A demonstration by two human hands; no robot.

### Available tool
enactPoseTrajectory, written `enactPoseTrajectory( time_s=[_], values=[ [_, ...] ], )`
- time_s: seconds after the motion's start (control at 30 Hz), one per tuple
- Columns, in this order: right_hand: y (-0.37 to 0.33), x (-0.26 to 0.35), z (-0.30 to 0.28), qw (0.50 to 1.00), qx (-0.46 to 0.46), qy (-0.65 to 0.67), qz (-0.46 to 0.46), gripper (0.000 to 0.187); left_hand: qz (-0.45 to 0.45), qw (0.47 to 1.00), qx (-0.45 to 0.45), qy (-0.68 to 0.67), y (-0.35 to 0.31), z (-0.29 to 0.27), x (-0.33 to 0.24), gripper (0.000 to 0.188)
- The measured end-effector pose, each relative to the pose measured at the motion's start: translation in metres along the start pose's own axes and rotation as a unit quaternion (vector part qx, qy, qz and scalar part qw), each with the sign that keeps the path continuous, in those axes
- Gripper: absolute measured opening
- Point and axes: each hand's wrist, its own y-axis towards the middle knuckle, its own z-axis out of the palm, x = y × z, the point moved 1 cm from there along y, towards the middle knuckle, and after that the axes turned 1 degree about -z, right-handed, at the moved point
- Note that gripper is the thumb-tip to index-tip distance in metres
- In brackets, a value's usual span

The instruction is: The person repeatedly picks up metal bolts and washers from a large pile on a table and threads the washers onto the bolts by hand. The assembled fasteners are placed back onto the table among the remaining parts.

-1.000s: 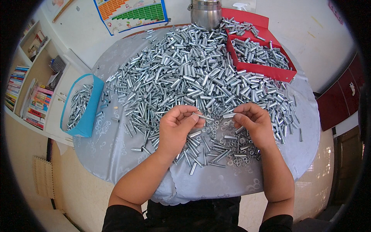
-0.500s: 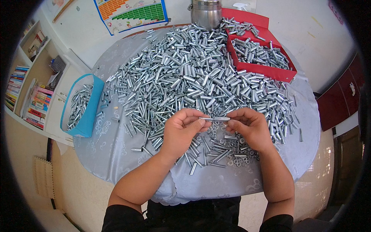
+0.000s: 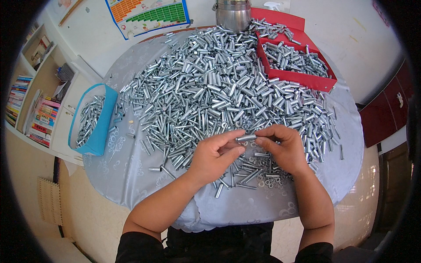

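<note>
one head view: we look steeply down, close above our round table (image 3: 131, 175); fisheye bends edges.

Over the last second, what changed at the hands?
The left hand and right hand closed the gap between them; the parts they held apart now meet as one metal sleeve pinched between both sets of fingertips. The sleeve pile, red tray and blue bin stayed put.

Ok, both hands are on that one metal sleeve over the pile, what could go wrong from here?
The small sleeve is pinched only at fingertips between left hand and right hand; if it slips, it would likely vanish among the loose sleeves. The washers below the hands lie near the table edge and could be swept off.
</note>
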Motion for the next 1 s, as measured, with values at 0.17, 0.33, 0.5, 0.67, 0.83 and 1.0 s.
enactPoseTrajectory(
  time_s=[0.17,0.33,0.5,0.67,0.83,1.0],
  values=[
    [0.0,0.002,0.002,0.998,0.011,-0.03,-0.051,0.012,-0.02,0.999,-0.003,-0.051,0.003,-0.004,-0.002,0.026],
    [0.003,0.0,-0.004,0.994,-0.001,-0.085,-0.072,0.01,-0.044,0.995,-0.038,-0.086,0.003,-0.002,0.002,0.024],
    [0.009,-0.007,-0.017,0.951,0.006,-0.275,-0.139,0.009,-0.056,0.994,-0.07,-0.065,0.004,-0.003,0.003,0.024],
    [0.008,-0.011,-0.013,0.928,0.033,-0.322,-0.182,0.01,-0.05,0.995,-0.069,-0.048,0.006,-0.004,0.005,0.023],
    [0.007,-0.013,-0.014,0.919,0.057,-0.352,-0.168,0.012,-0.05,0.994,-0.071,-0.067,0.005,-0.003,0.006,0.023],
    [0.006,-0.014,-0.012,0.919,0.047,-0.356,-0.164,0.014,-0.04,0.994,-0.075,-0.07,0.004,-0.001,0.004,0.023]
  ],
)
